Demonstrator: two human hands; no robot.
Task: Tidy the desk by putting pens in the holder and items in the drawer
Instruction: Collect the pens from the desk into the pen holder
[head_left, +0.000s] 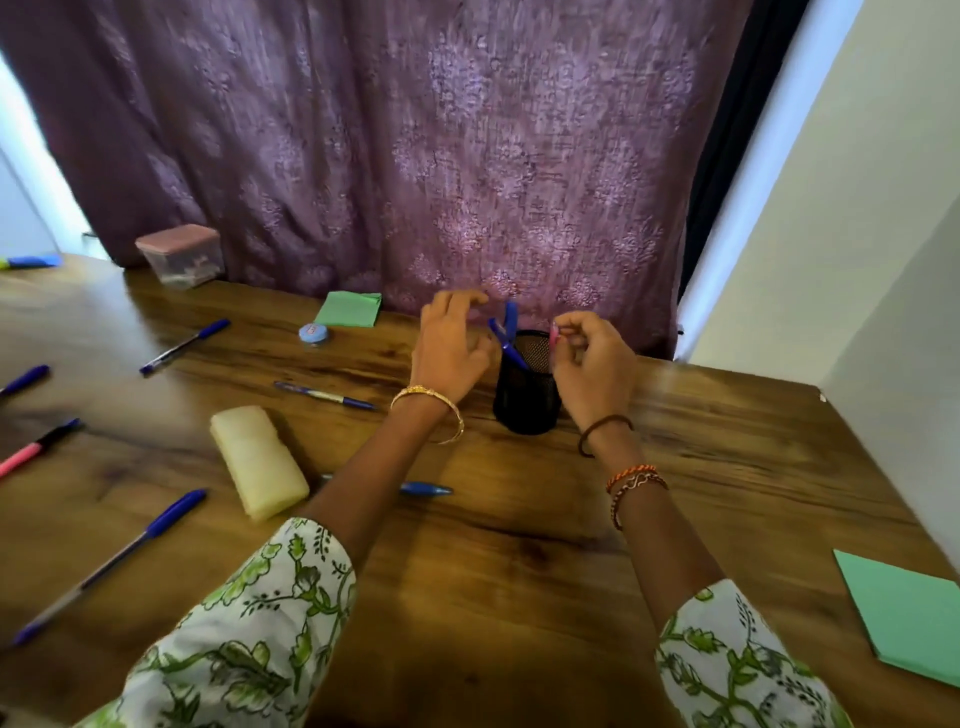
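Wooden worktop stood against a purple curtain, white wall on the right. Loose blue pens lay scattered on the left, plus a pink marker, cream pouch, green paper pads and a lidded plastic box. Black mesh holder sat mid-worktop with two blue pens leaning in it. Left hand hovered beside the rim, grip released, fingers spread. Right hand pinched a pink pen over the holder's mouth.
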